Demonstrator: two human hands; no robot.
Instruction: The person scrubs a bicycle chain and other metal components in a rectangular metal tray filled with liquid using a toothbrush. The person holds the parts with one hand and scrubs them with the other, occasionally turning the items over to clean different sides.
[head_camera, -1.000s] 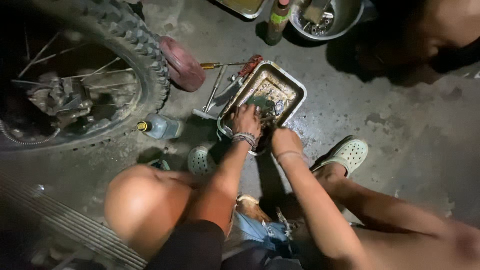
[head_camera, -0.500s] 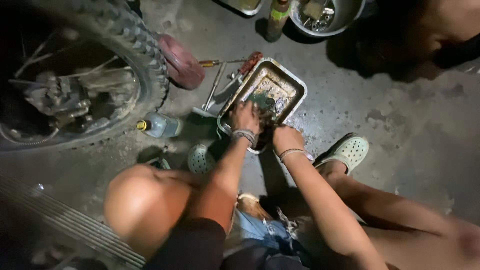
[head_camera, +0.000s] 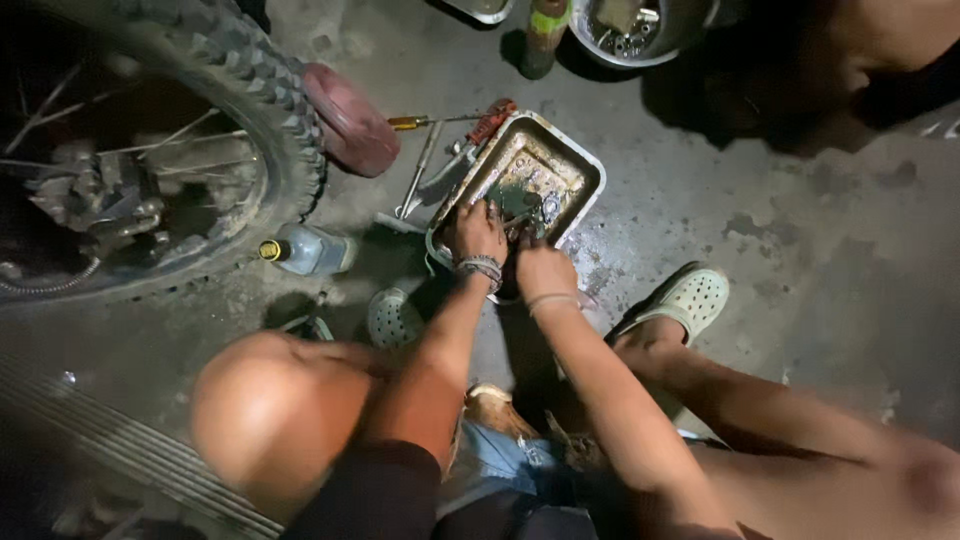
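Both hands are down in a shallow rectangular metal tray (head_camera: 560, 150) sitting on the concrete floor (head_camera: 800, 260), right in front of the squatting knees. The left hand (head_camera: 476, 232) (beaded band on the wrist) rests palm-down at the tray's near edge, fingers curled over something small and dark; can't tell exactly what it's pinching. The right hand (head_camera: 543, 268) sits just beside it, touching, fingers tucked under so the grip is hidden. The tray bottom looks wet and greasy, with small metal parts (head_camera: 530, 203) in the middle.

Packaging-wise: a small clear plastic bottle (head_camera: 308, 250) with a yellow cap lies on its side by the knobby tyre (head_camera: 255, 100), and a green-labelled bottle (head_camera: 545, 32) stands at the top next to a round metal bowl (head_camera: 640, 30). A red-handled tool (head_camera: 490, 120) and a yellow-handled screwdriver (head_camera: 425, 122) lie just left of the tray.
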